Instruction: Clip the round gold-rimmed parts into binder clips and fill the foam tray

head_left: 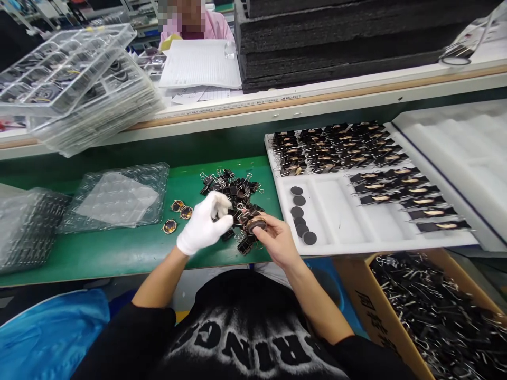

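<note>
Hiding part of the round brown piece, the right hand covers its right edge, and its underside is out of sight; small markings on it are too blurred to make out. The piece is over the lower right of the heap of black clips on the green desk. Its round face is turned mostly upward; being round, it shows no clear long axis. The right thumb and fingers pinch it at the rim. The gloved left hand is just left of it, thumb and forefinger curled with a gap between them; whether its other fingers touch a clip, I cannot tell. Three round patterned pieces lie left of the glove. Right of the heap, the white tray bears black discs and rows of clips. The cardboard box is cut off below.
</note>
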The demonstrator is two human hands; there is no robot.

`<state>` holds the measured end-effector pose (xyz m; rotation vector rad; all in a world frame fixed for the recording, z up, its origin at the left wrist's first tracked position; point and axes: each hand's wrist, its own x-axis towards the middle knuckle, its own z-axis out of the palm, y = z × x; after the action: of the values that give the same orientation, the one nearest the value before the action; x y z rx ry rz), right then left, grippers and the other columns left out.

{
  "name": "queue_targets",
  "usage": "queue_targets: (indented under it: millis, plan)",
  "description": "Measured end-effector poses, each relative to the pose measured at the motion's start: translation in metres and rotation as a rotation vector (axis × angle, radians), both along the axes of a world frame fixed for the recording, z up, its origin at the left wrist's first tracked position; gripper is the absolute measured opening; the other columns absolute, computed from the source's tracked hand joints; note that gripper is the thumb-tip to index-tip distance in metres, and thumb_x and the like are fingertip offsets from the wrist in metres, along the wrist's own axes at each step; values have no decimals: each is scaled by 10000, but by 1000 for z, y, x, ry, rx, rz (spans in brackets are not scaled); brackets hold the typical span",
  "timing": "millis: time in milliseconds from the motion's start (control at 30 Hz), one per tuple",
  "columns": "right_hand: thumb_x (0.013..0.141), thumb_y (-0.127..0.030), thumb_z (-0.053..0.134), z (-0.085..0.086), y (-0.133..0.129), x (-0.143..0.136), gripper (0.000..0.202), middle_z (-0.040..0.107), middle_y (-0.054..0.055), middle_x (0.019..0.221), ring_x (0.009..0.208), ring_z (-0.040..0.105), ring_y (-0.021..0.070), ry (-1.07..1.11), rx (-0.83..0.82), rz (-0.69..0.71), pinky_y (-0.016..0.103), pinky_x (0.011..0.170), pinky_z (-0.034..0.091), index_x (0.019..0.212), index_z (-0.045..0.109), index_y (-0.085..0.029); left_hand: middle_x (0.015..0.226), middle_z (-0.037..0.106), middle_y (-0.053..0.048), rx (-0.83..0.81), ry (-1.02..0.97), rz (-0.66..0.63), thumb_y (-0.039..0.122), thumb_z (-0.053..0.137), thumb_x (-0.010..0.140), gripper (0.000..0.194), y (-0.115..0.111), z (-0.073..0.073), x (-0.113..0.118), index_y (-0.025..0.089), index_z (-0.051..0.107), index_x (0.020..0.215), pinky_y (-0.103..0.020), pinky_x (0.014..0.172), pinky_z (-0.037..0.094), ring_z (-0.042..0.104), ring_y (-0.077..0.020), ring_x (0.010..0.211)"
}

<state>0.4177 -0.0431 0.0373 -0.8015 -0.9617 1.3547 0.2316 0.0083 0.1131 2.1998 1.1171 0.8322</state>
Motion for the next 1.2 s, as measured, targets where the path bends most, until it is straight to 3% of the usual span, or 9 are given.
queue_targets:
  millis: [100, 167, 333, 433, 533, 633, 867, 1100, 1200]
  plan:
    - [791, -470, 849, 1, -1, 14, 244, 762, 99, 1114, 1144, 681, 279, -136, 76, 68, 436, 1053, 540, 896, 810, -254, 647, 584, 50, -92, 349, -30, 385, 697, 810, 195, 7, 15, -6, 220, 597, 834, -260, 567, 358, 502, -119, 582]
    - [810, -427, 839, 1, -2, 19, 198, 748, 101, 1173, 1150, 685, 270, -154, 108, 103, 422, 1044, 543, 917, 812, -261, 559, 516, 60, -83, 458, -75, 438, 694, 825, 326, 9, 19, -4, 207, 520, 673, -257, 536, 284, 426, -98, 526]
    - [816, -430, 832, 2, -3, 24, 201, 752, 102, 1149, 1168, 680, 280, -215, 119, 178, 424, 1033, 543, 929, 810, -265, 519, 382, 66, -45, 434, -167, 476, 676, 834, 437, 9, 11, 7, 198, 437, 596, -258, 510, 211, 288, -85, 503]
    - [830, -467, 813, 5, -3, 30, 236, 759, 104, 1122, 1179, 675, 286, -241, 112, 199, 426, 1043, 535, 916, 796, -248, 519, 384, 61, -81, 418, -152, 459, 616, 890, 436, 10, 7, 8, 193, 447, 588, -254, 513, 217, 304, -84, 509]
    - [897, -470, 743, 8, -1, 41, 253, 763, 86, 1091, 1035, 718, 251, -281, 62, 169, 397, 959, 560, 998, 773, -240, 534, 407, 60, -78, 380, -143, 420, 545, 956, 414, 13, 8, 1, 182, 501, 620, -244, 529, 252, 324, -80, 526]
    - [932, -420, 695, 10, 2, 54, 216, 756, 51, 953, 802, 703, 203, -409, 20, 171, 348, 783, 558, 1016, 747, -228, 546, 404, 64, -78, 355, -233, 388, 521, 982, 386, 18, 14, -5, 178, 545, 659, -235, 535, 277, 327, -77, 530]
    - [879, -375, 753, 21, 4, 66, 156, 754, 16, 849, 782, 662, 197, -699, 173, 242, 303, 698, 468, 892, 753, -220, 549, 348, 62, -31, 397, -472, 382, 531, 998, 407, 19, 24, 2, 193, 499, 639, -267, 525, 248, 293, -85, 512]
    - [898, -392, 751, 27, 0, 67, 189, 727, -18, 743, 666, 621, 160, -804, 179, 279, 273, 605, 379, 817, 740, -221, 545, 402, 64, -29, 460, -509, 437, 550, 998, 408, 20, 23, 11, 196, 518, 670, -266, 528, 256, 323, -82, 497]
    - [925, -378, 727, 25, -3, 70, 187, 715, -19, 719, 638, 615, 156, -853, 221, 236, 281, 595, 371, 813, 735, -228, 574, 534, 53, -80, 502, -448, 456, 597, 964, 325, 18, 25, 14, 201, 607, 762, -251, 546, 307, 445, -91, 516]
